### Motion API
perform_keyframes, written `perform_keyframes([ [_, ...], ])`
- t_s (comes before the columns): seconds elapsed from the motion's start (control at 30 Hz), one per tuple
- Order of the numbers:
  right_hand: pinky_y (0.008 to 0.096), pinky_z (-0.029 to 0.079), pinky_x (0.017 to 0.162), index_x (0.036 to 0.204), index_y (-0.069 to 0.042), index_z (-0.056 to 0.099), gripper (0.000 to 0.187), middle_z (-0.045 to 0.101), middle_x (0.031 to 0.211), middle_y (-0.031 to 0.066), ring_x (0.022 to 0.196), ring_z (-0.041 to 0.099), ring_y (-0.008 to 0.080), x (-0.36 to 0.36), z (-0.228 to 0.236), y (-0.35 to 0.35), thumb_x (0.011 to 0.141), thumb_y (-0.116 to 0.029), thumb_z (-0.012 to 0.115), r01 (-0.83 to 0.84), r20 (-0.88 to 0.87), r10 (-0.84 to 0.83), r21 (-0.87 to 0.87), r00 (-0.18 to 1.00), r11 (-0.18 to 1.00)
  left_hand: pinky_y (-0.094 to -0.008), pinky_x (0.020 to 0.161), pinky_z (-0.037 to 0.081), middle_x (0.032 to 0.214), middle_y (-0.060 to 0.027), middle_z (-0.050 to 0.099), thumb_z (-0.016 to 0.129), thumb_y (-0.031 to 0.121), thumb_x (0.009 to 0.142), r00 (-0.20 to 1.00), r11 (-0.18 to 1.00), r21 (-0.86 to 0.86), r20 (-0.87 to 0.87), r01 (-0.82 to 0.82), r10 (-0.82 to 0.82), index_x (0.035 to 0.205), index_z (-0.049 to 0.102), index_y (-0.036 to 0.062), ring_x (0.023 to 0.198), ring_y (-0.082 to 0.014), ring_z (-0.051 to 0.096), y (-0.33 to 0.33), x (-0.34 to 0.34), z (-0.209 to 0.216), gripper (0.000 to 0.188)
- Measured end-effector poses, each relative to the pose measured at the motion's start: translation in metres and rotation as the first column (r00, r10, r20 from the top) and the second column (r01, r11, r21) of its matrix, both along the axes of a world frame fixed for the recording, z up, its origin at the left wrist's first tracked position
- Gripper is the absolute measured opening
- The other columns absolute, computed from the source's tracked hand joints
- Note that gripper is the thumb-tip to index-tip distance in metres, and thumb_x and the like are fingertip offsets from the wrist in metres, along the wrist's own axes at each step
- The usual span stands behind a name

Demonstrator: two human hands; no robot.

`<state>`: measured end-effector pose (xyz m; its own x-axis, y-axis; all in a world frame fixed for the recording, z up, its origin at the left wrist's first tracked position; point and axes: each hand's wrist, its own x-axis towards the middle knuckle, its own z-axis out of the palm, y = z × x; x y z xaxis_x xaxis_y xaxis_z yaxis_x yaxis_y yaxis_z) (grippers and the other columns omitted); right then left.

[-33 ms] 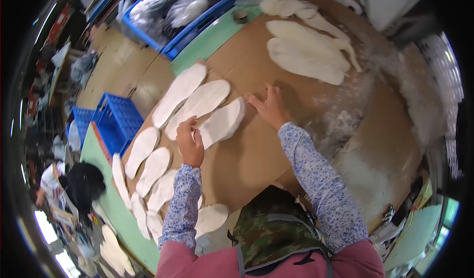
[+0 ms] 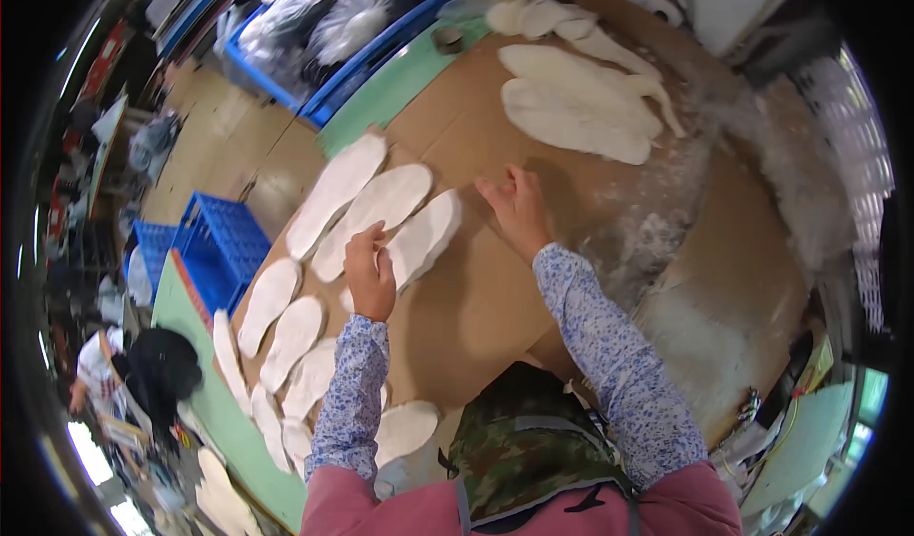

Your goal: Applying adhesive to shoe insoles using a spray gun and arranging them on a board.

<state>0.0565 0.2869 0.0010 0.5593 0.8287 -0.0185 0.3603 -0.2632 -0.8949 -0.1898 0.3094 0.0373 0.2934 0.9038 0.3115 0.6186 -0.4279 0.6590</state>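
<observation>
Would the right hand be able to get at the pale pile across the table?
Probably yes: the right hand looks empty, and only brown cardboard shows between it and the pale pile.

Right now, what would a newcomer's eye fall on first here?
Probably the white, sole-shaped pieces spread along the left of the brown cardboard sheet, with the bare left hand among them. Next comes the blue rectangular plastic bin holding translucent plastic bags at upper left.

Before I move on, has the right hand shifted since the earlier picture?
Yes, slightly: judged against the large blue bin, the right hand now sits a little farther right, with a wider gap to the nearest white insole.
</observation>
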Motion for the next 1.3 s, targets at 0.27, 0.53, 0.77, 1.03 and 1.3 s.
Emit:
perform_keyframes([
  [0.27, 0.0267, 0.047, 0.062, 0.089, 0.001, 0.064, 0.022, 0.063, 0.073, 0.0018, 0.066, 0.058, 0.0113, 0.064, 0.017, -0.093, 0.086, -0.020, 0.066, 0.025, -0.364, 0.031, 0.149, 0.931, 0.989, -0.0416, 0.079, 0.046, 0.100, -0.0116, 0.061, 0.053, 0.003, 0.082, 0.927, 0.937, -0.068, -0.137, 0.342, -0.348, 0.105, 0.060, 0.0088, 0.095, -0.0317, 0.057, 0.065, 0.159, -0.047, 0.025],
  [0.53, 0.0274, 0.039, 0.050, 0.068, -0.001, 0.052, 0.036, 0.049, 0.054, 0.0019, 0.052, 0.047, 0.0094, 0.095, 0.066, -0.213, 0.096, -0.025, 0.049, 0.235, -0.143, -0.272, -0.228, 0.952, 0.945, -0.0515, 0.088, 0.044, 0.114, -0.0251, 0.056, 0.055, 0.015, 0.083, 0.963, 0.987, -0.151, -0.268, -0.050, 0.008, 0.114, 0.052, 0.0010, 0.106, -0.0407, 0.055, 0.130, 0.298, -0.075, 0.034],
  [0.77, 0.0262, 0.041, 0.064, 0.080, -0.007, 0.050, 0.014, 0.049, 0.074, 0.0025, 0.066, 0.047, 0.0101, 0.089, 0.089, -0.318, 0.092, -0.014, 0.052, 0.222, -0.400, -0.239, -0.091, 0.885, 0.971, -0.0495, 0.084, 0.044, 0.112, -0.0177, 0.058, 0.058, 0.013, 0.082, 0.991, 0.996, -0.083, 0.126, 0.045, -0.034, 0.110, 0.054, 0.0061, 0.104, -0.0342, 0.058, 0.174, 0.298, -0.094, 0.030],
  [1.03, 0.0416, 0.044, 0.089, 0.126, 0.000, 0.047, 0.062, 0.049, 0.126, 0.0163, 0.111, 0.052, 0.0295, 0.171, 0.216, -0.271, 0.075, -0.019, 0.076, -0.008, 0.367, -0.174, 0.446, 0.914, 0.895, -0.0275, 0.077, 0.043, 0.094, -0.0065, 0.053, 0.058, 0.003, 0.084, 0.489, 0.545, 0.239, 0.256, 0.804, -0.834, 0.109, 0.055, 0.0043, 0.085, -0.0172, 0.053, -0.025, 0.337, 0.159, 0.025],
  [1.3, 0.0351, 0.045, 0.058, 0.088, 0.002, 0.054, 0.027, 0.054, 0.071, 0.0193, 0.062, 0.057, 0.0308, 0.184, 0.243, -0.330, 0.080, -0.019, 0.069, 0.116, 0.390, -0.323, 0.468, 0.862, 0.876, -0.0346, 0.100, 0.039, 0.133, -0.0102, 0.042, 0.049, 0.012, 0.091, 0.211, 0.124, -0.173, 0.865, 0.977, -0.456, 0.139, 0.031, 0.0044, 0.118, -0.0193, 0.047, -0.209, 0.340, 0.164, 0.051],
])
